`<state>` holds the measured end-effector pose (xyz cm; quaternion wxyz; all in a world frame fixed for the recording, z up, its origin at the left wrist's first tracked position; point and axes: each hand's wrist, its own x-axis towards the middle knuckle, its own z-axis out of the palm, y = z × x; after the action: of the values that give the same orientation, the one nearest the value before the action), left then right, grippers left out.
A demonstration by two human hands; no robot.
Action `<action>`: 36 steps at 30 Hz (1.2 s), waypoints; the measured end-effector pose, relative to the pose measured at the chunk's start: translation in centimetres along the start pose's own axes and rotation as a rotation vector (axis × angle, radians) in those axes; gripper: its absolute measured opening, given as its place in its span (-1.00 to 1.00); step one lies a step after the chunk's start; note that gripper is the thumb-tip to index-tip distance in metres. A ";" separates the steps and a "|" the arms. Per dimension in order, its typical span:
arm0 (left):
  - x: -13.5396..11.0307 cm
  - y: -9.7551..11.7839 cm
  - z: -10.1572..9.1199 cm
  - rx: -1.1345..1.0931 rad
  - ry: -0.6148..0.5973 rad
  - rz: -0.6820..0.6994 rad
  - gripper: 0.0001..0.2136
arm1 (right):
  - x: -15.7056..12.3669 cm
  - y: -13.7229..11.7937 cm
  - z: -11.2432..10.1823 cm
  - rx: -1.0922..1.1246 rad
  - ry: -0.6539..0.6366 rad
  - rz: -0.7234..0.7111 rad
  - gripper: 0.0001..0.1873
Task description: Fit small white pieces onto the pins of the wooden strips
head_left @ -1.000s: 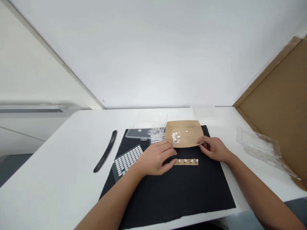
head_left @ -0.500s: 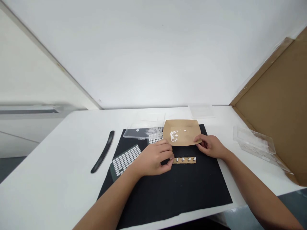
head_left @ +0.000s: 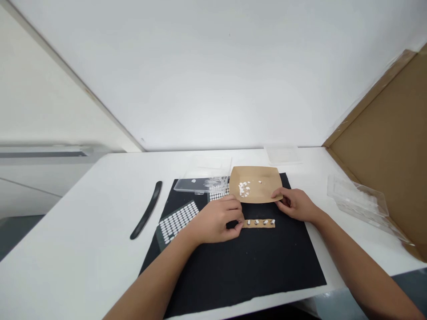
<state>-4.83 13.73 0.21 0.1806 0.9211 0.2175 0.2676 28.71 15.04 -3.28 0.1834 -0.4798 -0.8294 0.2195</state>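
Observation:
My left hand [head_left: 223, 221] is closed in a pinch at the left end of a narrow cardboard strip [head_left: 262, 226]. Its fingertips cover that end, so what lies between them is hidden. Along the strip stand several small metal holders with white nail-tip-like pieces [head_left: 266, 222] on top. My right hand [head_left: 295, 203] grips the lower right corner of a brown paper tray [head_left: 267, 192], thumb over the rim and fingers beneath. Small white pieces [head_left: 243, 190] are heaped in the tray's left half, with a single one farther right.
Under everything lies a black mat [head_left: 253, 266]. A sheet of white ovals [head_left: 178, 220] and a clear plastic case [head_left: 187, 184] lie to the left, beside a black curved nail file [head_left: 147, 211]. Clear boxes [head_left: 356, 195] and a cardboard panel [head_left: 383, 146] stand right.
The whole view has shifted slightly, moving everything a little to the right. Both hands keep the same places against the strip and the tray.

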 end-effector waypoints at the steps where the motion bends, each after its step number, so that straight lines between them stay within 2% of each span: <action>1: 0.0 0.0 0.0 -0.005 -0.006 -0.002 -0.89 | 0.0 0.0 0.0 -0.002 -0.002 0.004 -0.74; 8: -0.1 -0.1 -0.1 -0.053 -0.047 -0.051 -0.90 | 0.0 -0.1 0.0 0.005 -0.013 0.011 -0.74; 14: -0.1 0.1 -0.6 -0.069 -0.132 -0.102 -0.90 | 0.0 -0.1 0.0 -0.008 -0.014 0.018 -0.73; 22: -0.1 0.5 -0.8 -0.086 -0.271 -0.238 -0.86 | 0.1 -0.2 -0.1 -0.006 -0.028 0.039 -0.73; 26: -0.1 0.5 -0.9 -0.118 -0.278 -0.264 -0.86 | 0.0 -0.2 -0.1 -0.001 -0.033 0.039 -0.73; 31: -0.2 0.2 -1.0 -0.146 -0.249 -0.231 -0.92 | 0.0 -0.3 -0.2 0.012 -0.046 0.030 -0.76; 33: -0.3 0.0 -0.9 -0.144 -0.238 -0.219 -0.96 | -0.1 -0.4 -0.3 0.023 -0.052 0.027 -0.68; 36: -0.5 -0.3 -0.7 -0.129 -0.233 -0.214 -0.95 | -0.2 -0.5 -0.6 0.080 -0.059 0.026 -0.43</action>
<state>-5.71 13.87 0.40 0.2906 0.9040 0.2744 0.1517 28.72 14.79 -2.54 0.1749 -0.4763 -0.8187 0.2689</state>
